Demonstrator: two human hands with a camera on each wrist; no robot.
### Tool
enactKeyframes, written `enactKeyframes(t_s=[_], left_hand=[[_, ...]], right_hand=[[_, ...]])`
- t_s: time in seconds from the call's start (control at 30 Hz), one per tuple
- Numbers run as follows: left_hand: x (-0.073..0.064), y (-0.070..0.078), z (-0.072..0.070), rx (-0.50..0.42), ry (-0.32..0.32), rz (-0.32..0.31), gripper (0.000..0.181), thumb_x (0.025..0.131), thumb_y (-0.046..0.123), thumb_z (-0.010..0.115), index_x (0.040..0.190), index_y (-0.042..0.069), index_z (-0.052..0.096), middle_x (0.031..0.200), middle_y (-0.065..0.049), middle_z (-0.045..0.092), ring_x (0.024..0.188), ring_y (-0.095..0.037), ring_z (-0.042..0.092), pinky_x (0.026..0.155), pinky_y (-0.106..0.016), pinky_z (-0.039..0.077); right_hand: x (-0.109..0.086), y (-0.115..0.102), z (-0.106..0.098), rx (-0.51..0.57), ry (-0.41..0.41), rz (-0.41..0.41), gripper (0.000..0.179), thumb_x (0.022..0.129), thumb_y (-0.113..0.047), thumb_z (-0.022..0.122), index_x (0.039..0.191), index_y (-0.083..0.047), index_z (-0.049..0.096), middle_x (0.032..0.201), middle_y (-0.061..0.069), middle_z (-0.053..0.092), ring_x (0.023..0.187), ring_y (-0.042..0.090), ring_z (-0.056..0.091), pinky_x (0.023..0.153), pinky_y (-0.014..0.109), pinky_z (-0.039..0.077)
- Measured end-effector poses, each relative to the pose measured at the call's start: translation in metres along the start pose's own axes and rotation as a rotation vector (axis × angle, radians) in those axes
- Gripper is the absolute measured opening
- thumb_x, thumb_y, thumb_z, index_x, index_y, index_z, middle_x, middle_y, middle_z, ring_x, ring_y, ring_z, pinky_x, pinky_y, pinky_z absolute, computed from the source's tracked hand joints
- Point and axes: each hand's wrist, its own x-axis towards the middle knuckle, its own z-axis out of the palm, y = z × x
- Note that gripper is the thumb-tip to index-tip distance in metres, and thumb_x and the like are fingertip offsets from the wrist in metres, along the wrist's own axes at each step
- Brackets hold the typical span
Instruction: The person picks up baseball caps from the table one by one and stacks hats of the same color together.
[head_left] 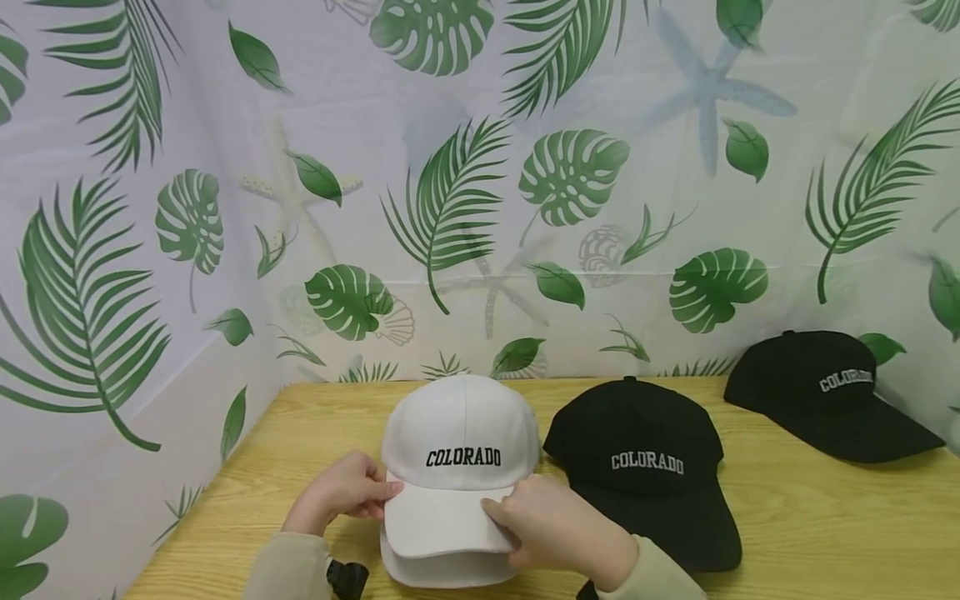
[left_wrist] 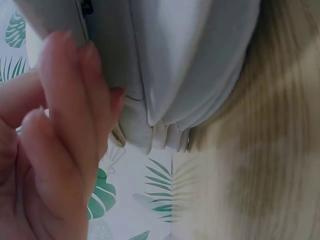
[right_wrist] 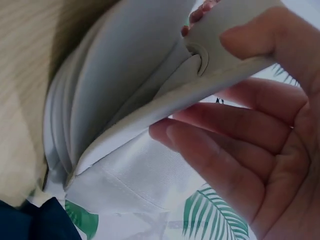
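A white cap [head_left: 461, 417] with black COLORADO lettering sits on top of a stack of white caps, its brim facing me. My left hand [head_left: 347, 490] pinches the left edge of its brim, thumb on top. At the right edge, my right hand [head_left: 551, 525] holds the same brim, with thumb and fingers on opposite sides in the right wrist view. Below it, a second white brim [head_left: 442, 571] shows with a gap between. Both wrist views reveal several nested white caps [left_wrist: 215, 65] beneath; their fronts are mostly hidden from the head view.
A black COLORADO cap [head_left: 633, 425] lies right beside the white stack, close to my right hand. Another black cap [head_left: 802, 392] rests at the far right by the back wall. The wooden table [head_left: 300, 425] meets a leaf-print cloth [head_left: 480, 167] behind and at left.
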Motion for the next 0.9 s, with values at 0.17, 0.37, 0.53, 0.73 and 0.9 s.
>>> enactKeyframes(t_s=[0.17,0.37,0.53,0.73,0.9], left_hand=[[-0.001,-0.004,0.003,0.034,-0.024,-0.012,0.031,0.083,0.014,0.062,0.056,0.007,0.049,0.048,-0.001,0.053,0.041,-0.007,0.046,0.039,-0.016,0.031],[-0.003,-0.005,0.005,0.078,-0.040,-0.015,0.029,0.084,0.011,0.061,0.058,0.003,0.051,0.048,-0.004,0.055,0.040,-0.007,0.046,0.039,-0.016,0.032],[-0.005,-0.004,0.007,0.099,-0.035,-0.030,0.026,0.083,0.008,0.061,0.060,0.000,0.052,0.049,-0.007,0.056,0.040,-0.008,0.049,0.040,-0.017,0.036],[-0.005,-0.001,0.009,0.152,0.019,-0.098,0.023,0.082,0.008,0.062,0.063,0.000,0.053,0.052,-0.007,0.056,0.042,-0.010,0.051,0.043,-0.020,0.041],[-0.006,0.002,0.007,0.242,0.049,-0.107,0.024,0.081,0.017,0.065,0.065,0.002,0.054,0.058,-0.004,0.056,0.049,-0.013,0.053,0.046,-0.022,0.039]], right_hand=[[0.002,-0.002,0.007,-0.017,-0.023,-0.019,0.033,0.060,-0.022,0.076,0.065,-0.018,0.043,0.050,-0.011,0.032,0.045,0.005,0.036,0.043,0.019,0.028],[0.005,-0.008,0.011,-0.015,-0.095,-0.004,0.028,0.061,-0.021,0.074,0.068,-0.018,0.047,0.051,-0.010,0.035,0.046,0.005,0.037,0.044,0.020,0.029],[0.007,-0.013,0.012,-0.046,-0.093,-0.021,0.028,0.059,-0.020,0.075,0.066,-0.018,0.048,0.051,-0.010,0.036,0.045,0.005,0.036,0.042,0.019,0.028],[0.011,-0.018,0.010,-0.048,-0.130,0.004,0.025,0.060,-0.020,0.076,0.071,-0.015,0.053,0.051,-0.009,0.039,0.046,0.005,0.036,0.042,0.020,0.029],[0.006,-0.020,0.010,-0.068,-0.131,0.074,0.029,0.062,-0.021,0.074,0.085,-0.011,0.059,0.053,-0.008,0.040,0.046,0.006,0.038,0.042,0.022,0.031]])
